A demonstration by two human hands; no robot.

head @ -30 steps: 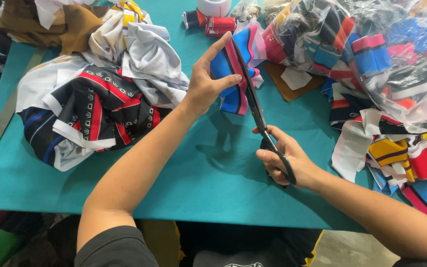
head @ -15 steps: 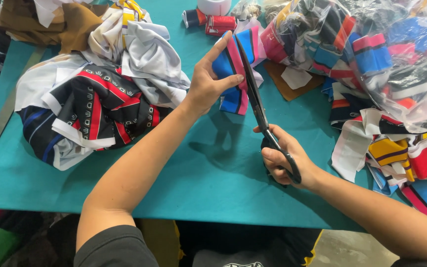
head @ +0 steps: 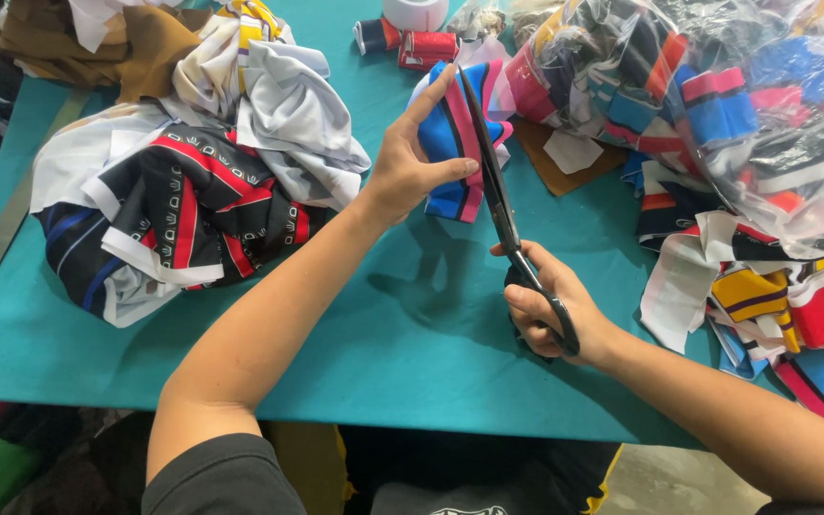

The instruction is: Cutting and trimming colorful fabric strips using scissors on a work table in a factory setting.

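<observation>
My left hand point(head: 415, 155) holds up a folded piece of blue, pink and black striped fabric point(head: 450, 143) above the teal table point(head: 402, 334). My right hand point(head: 547, 310) grips the black handles of a long pair of scissors point(head: 498, 195). The blades point away from me and lie against the right edge of the striped fabric, close to my left thumb. The blades look nearly closed along that edge.
A heap of white, black and red cloth point(head: 183, 181) lies left. A clear plastic bag of coloured fabric pieces point(head: 717, 105) sits at the right, with loose striped pieces point(head: 765, 296) below it. Rolled cloth bundles point(head: 412, 43) and brown fabric point(head: 97, 38) lie at the back.
The scissors have swung more upright and shifted slightly right along the fabric's edge. My left hand keeps its hold on the striped fabric, lifted a little.
</observation>
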